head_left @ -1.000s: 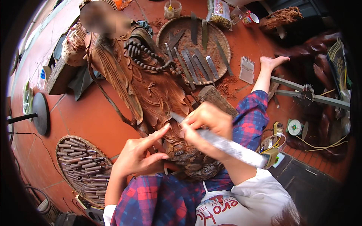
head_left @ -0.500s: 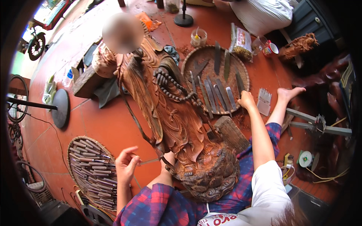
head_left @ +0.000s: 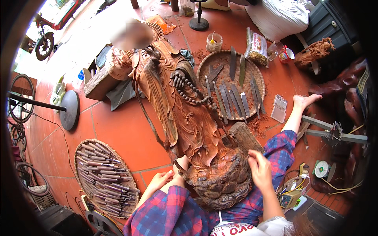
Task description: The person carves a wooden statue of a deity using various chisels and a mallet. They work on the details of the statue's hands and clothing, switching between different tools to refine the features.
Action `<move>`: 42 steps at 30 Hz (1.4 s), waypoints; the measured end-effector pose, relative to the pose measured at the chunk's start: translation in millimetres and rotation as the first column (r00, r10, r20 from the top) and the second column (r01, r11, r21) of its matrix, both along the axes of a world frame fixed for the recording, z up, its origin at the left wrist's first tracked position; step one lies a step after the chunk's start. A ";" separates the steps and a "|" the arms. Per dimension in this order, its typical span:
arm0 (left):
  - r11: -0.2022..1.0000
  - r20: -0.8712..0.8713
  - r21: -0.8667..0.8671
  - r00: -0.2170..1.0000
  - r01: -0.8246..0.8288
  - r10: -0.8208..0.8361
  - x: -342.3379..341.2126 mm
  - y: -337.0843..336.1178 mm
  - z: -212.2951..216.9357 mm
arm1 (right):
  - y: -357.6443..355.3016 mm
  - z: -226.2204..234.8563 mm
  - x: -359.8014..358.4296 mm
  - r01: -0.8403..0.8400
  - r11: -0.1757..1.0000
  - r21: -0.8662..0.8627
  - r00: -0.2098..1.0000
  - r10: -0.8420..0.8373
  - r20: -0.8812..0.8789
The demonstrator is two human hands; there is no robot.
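Wooden statue (head_left: 189, 129), carved and reddish-brown, lay tilted across the person's lap and the red tiled floor (head_left: 118, 133) in the head view, its round lotus-shaped base (head_left: 220, 185) resting against the plaid-clad legs and its head end reaching up toward the far left. Bore a string of carved beads (head_left: 189, 88) across the chest.

Left hand (head_left: 159, 181) rested low beside the base at its left edge, fingers loosely curled and partly open; held nothing that could be made out. Right hand (head_left: 260, 169) sat against the right side of the base, fingers (head_left: 252, 157) bent inward toward the carving; could not tell whether anything small was pinched in them.

Lay just right of the statue: a rough wooden block (head_left: 246, 135), touching the plaid trouser leg. Beyond it, a round woven tray (head_left: 204, 67) carrying long flat chisels (head_left: 232, 98), with wood dust scattered beside it. Sat at lower left: a second woven tray (head_left: 78, 157) packed with many wooden-handled carving tools (head_left: 104, 181). Showed at right: a bare foot (head_left: 305, 101) stretched out near a small toothed white card (head_left: 279, 108). Stood further back: a plastic jar (head_left: 214, 42), a red mug (head_left: 286, 55) and a white sack (head_left: 279, 15). Rested at far left: a dark round disc (head_left: 70, 109).
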State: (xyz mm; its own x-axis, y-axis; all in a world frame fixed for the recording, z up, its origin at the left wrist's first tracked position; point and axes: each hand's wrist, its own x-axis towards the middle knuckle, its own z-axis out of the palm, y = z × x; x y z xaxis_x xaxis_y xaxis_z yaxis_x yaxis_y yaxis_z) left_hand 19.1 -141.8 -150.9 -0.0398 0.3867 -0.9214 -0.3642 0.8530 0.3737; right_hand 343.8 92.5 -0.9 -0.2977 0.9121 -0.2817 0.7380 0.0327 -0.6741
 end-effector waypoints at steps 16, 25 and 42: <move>0.997 -0.119 -0.040 0.991 0.064 -0.068 8.4 -37.3 -42.2 | -57.4 -9.9 -17.5 -0.051 0.992 0.111 0.998 0.053 -0.014; 0.987 -0.317 -0.053 0.935 0.150 -0.159 18.7 -25.4 -26.8 | -53.8 -12.0 -16.8 -0.062 0.990 0.129 0.998 0.061 0.010; 1.000 -0.141 -0.019 0.990 -0.023 0.020 12.5 -1.8 6.5 | -53.6 -11.8 -17.3 -0.078 0.992 0.104 0.997 0.077 0.019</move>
